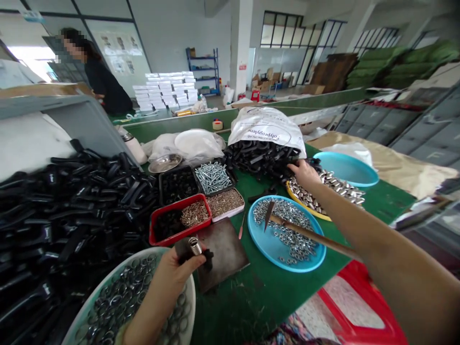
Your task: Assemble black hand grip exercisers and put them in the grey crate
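My left hand (179, 268) is closed around a black plastic part with a shiny metal spring (195, 246) standing up from it, above a dark metal plate (224, 251). Below that hand is a pale tub (191, 306) of metal rings. Farther off, my right hand (306, 175) reaches to the edge of a heap of black plastic parts (258, 157) spilling from a white bag (269, 125). Its fingers are bent onto a black part there, with the tips partly hidden. Beside it, a yellow-rimmed tray (330, 218) holds silvery metal pieces.
A hammer (305, 230) lies across a blue tray (251, 235) of small nuts. Screws (212, 177) and rivets fill small trays, one a red tray (154, 235). Black handles (89, 201) pile up at left. A red stool (381, 306) stands at lower right. A person (104, 81) is behind.
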The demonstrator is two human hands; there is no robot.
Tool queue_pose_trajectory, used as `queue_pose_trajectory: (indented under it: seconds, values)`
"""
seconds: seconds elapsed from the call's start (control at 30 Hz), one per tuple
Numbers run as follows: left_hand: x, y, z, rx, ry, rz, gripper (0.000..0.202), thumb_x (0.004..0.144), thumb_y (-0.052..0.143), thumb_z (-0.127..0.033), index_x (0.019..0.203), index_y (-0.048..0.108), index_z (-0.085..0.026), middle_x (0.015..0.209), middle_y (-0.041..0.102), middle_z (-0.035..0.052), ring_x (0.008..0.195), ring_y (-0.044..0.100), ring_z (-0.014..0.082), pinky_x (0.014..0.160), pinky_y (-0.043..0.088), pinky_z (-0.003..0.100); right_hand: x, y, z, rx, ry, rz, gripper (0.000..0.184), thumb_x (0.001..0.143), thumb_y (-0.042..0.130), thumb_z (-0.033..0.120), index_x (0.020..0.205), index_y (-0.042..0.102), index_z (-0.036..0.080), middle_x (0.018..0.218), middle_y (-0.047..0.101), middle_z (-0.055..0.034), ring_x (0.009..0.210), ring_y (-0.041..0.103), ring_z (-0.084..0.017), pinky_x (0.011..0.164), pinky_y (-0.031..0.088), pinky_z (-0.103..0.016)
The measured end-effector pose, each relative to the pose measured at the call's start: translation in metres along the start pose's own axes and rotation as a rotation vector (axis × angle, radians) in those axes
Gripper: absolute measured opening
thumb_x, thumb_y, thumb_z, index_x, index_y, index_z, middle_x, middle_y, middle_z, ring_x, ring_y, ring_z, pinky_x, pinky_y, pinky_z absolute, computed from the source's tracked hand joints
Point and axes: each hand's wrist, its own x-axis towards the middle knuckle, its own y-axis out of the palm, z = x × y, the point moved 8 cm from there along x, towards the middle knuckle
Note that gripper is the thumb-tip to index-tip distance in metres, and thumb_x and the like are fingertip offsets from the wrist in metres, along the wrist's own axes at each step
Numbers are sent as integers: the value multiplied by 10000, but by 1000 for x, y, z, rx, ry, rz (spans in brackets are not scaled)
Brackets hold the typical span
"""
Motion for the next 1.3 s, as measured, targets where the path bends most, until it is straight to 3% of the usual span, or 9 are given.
queue_pose_trajectory:
  seconds: [0.23, 0.43, 0.6, 0.73, 0.9, 1.0, 1.1, 1.2, 1.3]
  values:
    - [2, 20, -16, 59, 102, 64, 229, 678, 655, -368, 779, 669, -162, 739, 682, 38, 720, 614, 200, 696, 492, 291, 20, 28, -6, -184, -486, 270, 386, 766, 484, 78, 1063, 660, 253, 856, 600, -79, 829, 524, -210, 728, 387, -318]
    - [-5, 23, -24, 330, 259, 30, 238, 810, 552, -401, 730, 590, -180, 695, 612, 16, 663, 540, 174, 635, 435, 267, 37, 10, -7, 1, -485, 219, 244, 819, 552, 311, 1012, 649, 196, 941, 619, -110, 857, 564, -245, 769, 445, -373]
    - [-8, 38, -25, 354, 295, 69, 249, 870, 481, -396, 753, 549, -187, 706, 584, 5, 653, 511, 160, 605, 395, 254, 41, 24, 26, 107, -395, 137, 261, 819, 564, 362, 964, 633, 157, 947, 602, -123, 867, 573, -229, 824, 469, -359]
    - [-16, 33, -24, 396, 305, 42, 258, 888, 454, -383, 738, 529, -187, 695, 563, 6, 647, 495, 159, 601, 378, 261, 32, 34, 50, 181, -311, -8, 252, 826, 544, 339, 914, 617, 115, 967, 579, -172, 914, 561, -264, 871, 453, -402]
    - [-26, 17, -23, 422, 290, -9, 283, 901, 429, -375, 693, 477, -190, 657, 518, -9, 620, 461, 143, 586, 362, 259, 13, -11, 77, 366, -229, -269, 344, 909, 385, 420, 985, 532, 119, 1092, 530, -231, 1086, 499, -301, 948, 386, -469]
    - [-25, 18, -22, 396, 273, 19, 269, 902, 437, -387, 735, 496, -184, 689, 535, -8, 644, 476, 141, 604, 379, 257, -21, -51, 107, 618, -122, -429, 418, 973, 125, 425, 1112, 423, 167, 983, 562, -177, 920, 597, -233, 820, 457, -415]
    - [-22, 24, -23, 339, 272, 61, 240, 893, 466, -400, 857, 542, -175, 782, 595, 16, 715, 526, 158, 663, 419, 268, -76, -45, 170, 1165, -46, -49, 381, 937, 287, 544, 883, 471, 214, 695, 554, -45, 549, 579, -171, 506, 463, -306]
    - [-22, 28, -24, 334, 298, 90, 240, 899, 463, -397, 911, 555, -176, 846, 626, 38, 771, 548, 176, 698, 433, 281, -147, -19, 241, 1288, 27, 493, 389, 854, 484, 578, 737, 473, 207, 587, 493, 16, 460, 485, -119, 397, 390, -235]
    - [-24, 27, -22, 395, 314, 88, 258, 897, 462, -410, 895, 577, -178, 830, 638, 42, 751, 552, 183, 695, 433, 291, -190, 0, 275, 1347, 107, 759, 443, 840, 473, 617, 698, 474, 197, 598, 457, 26, 487, 454, -106, 382, 376, -217]
